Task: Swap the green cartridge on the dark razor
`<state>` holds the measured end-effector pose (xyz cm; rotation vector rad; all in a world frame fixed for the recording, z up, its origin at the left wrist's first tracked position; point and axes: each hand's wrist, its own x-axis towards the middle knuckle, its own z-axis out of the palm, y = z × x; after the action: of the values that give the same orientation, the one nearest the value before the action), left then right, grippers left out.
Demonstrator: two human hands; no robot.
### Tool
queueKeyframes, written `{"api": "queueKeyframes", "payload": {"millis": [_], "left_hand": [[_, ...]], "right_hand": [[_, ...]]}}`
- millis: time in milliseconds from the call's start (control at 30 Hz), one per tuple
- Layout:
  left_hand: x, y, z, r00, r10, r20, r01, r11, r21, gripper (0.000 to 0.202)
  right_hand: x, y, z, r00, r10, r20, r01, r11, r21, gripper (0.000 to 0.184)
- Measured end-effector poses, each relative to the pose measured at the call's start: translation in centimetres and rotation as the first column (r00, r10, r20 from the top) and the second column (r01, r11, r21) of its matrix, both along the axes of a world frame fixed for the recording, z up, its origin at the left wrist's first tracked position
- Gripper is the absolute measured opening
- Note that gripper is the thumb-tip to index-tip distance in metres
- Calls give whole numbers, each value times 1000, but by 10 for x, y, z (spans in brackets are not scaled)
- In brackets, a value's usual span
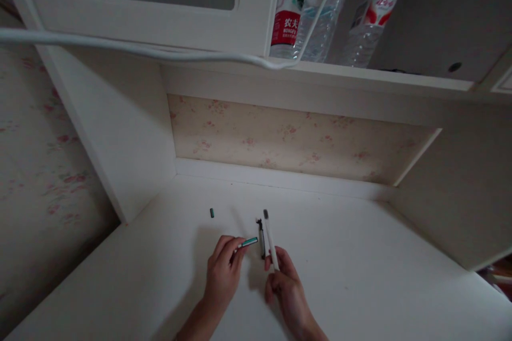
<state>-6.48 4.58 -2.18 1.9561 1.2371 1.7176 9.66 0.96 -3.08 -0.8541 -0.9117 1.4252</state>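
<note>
My left hand is closed, with a thin green and dark piece pinched at the fingertips; its kind is unclear. In my right hand sits a slim white stick with a dark grey tip, slanting upward, away from me. Just left of the stick, a narrow black-and-white piece is partly behind it; I cannot tell whether it touches the desk or the stick. A short dark green piece lies on the white desk, farther off to the left.
Overhead, a white cabinet holds plastic bottles, and a white cable droops across its front. White side panels and a flower-papered wall close in the desk. Small items show at the right edge.
</note>
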Motion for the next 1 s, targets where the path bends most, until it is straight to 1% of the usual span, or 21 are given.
{"api": "queueKeyframes", "payload": {"millis": [133, 233, 300, 333, 400, 467, 533, 633, 700, 833, 1000], "left_hand": [[-1, 0, 0, 999, 33, -15, -33, 999, 11, 13], [-2, 1, 2, 999, 43, -15, -43, 999, 16, 12], [-2, 2, 2, 999, 42, -15, -42, 999, 23, 12], [-2, 2, 2, 999, 43, -15, -43, 999, 27, 12], [-2, 3, 2, 999, 46, -15, -45, 998, 33, 12], [-3, 2, 2, 999, 46, -13, -45, 998, 35, 12], [-3, 2, 3, 999, 48, -16, -48, 998, 32, 12], [-4, 1, 4, 997, 69, -20, -68, 997, 40, 14], [-5, 1, 5, 996, 82, -19, -81, 995, 55, 13], [-5, 2, 7, 996, 93, -11, -92, 993, 75, 10], [-5, 2, 6, 995, 102, -10, -101, 994, 48, 10]], "right_hand": [[-4, -6, -1, 996, 85, 18, -86, 995, 45, 36], [-10, -11, 2, 983, 177, 43, -177, 984, -1, 23], [-12, -13, 5, 980, 194, 43, -192, 980, -53, 15], [-12, -14, 6, 981, 183, 56, -179, 981, -76, 17], [-12, -15, 8, 984, 145, 109, -134, 986, -96, 32], [-11, -15, 8, 975, 121, 188, -110, 992, -67, 49], [-11, -15, 6, 951, 118, 284, -122, 992, -4, 57], [-11, -14, 3, 893, 98, 440, -142, 987, 69, 56], [-11, -13, 1, 871, 58, 487, -120, 988, 97, 54], [-12, -12, 2, 880, 5, 474, -53, 995, 87, 52], [-13, -11, 3, 874, 23, 485, -67, 995, 72, 51]]}}
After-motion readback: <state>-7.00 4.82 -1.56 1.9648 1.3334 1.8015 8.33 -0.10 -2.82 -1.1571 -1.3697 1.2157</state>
